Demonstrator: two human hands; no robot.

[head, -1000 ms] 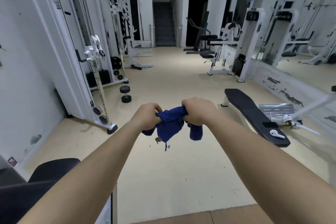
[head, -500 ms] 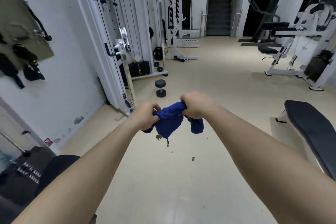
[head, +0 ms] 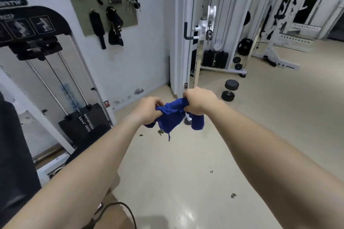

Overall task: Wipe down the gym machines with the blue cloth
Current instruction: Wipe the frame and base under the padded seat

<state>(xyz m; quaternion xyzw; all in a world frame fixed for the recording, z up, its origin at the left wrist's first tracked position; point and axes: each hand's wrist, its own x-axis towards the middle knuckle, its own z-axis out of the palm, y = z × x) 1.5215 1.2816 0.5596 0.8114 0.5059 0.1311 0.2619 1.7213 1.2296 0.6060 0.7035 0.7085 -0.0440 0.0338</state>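
In the head view, we hold the blue cloth (head: pixel 172 117) bunched between both hands, out in front of us and above the floor (head: pixel 186 173), touching no machine. Our left hand (head: pixel 149 110) grips one crumpled end with curled fingers. Our right hand (head: pixel 198 101) is clenched round the other end, and a tail of cloth hangs below it.

We judge the bunching to be the main risk. A wad like this gives only a small wiping face, and the hanging tail and loose thread could snag on a pulley, a pin or a guide rod. If our grip slips, the cloth drops onto a floor dotted with dark crumbs (head: pixel 233 195) and would then smear dirt onto the machines. A dark cord (head: pixel 119 208) loops along the near edge of the floor by our feet, and we could trip on it when stepping off.

Nearest to us is the weight-stack machine (head: pixel 80 122), at the left edge of the floor against the wall, with a black pad (head: pixel 14 154) beside us. A pegboard (head: pixel 104 5) on the wall above it carries straps and handles. The white cable machine (head: pixel 188 42) stands straight ahead. A dumbbell (head: pixel 229 90) lies on the floor just beside its base, in the way of a walk round to its right. Weight plates (head: pixel 243 44) and a white rack (head: pixel 284 39) stand farther off, towards the far right corner.
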